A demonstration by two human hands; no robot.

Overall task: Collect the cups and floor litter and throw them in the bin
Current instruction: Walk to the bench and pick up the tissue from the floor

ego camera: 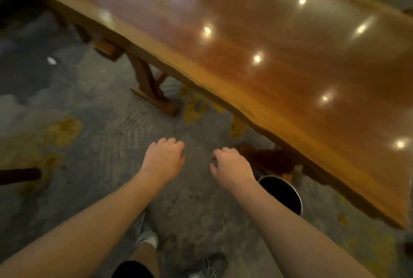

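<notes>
Floor (pixel 93 125): mottled grey, carpet-like, with yellow-brown patches; it fills the left and lower part of the head view, blurred throughout.

Desk (pixel 279 49): long, glossy reddish-brown wood with a paler wavy edge, running diagonally from upper left to lower right. Ceiling lights reflect as bright spots on its top. No cups can be made out on it; a faint blurred shape near the far end cannot be identified.

Desk legs (pixel 154 92): dark wooden trestle supports standing on the floor under the near edge.

Litter (pixel 51 60): one small white scrap lying on the floor at left, well apart from both hands.

Bin (pixel 283 192): round, dark inside with a pale metallic rim, standing on the floor beside the desk's near edge, partly hidden behind the right forearm.

Left hand (pixel 164 157): palm down over the floor, fingers loosely curled, holding nothing.

Right hand (pixel 230 166): palm down, fingers loosely curled, holding nothing; just beside the left hand, apart from it, near the bin.

Shoes (pixel 145 233): grey-and-white trainers on the floor at bottom centre, below the forearms.

Dark bar (pixel 20 175): an object at the left edge, unidentifiable.
</notes>
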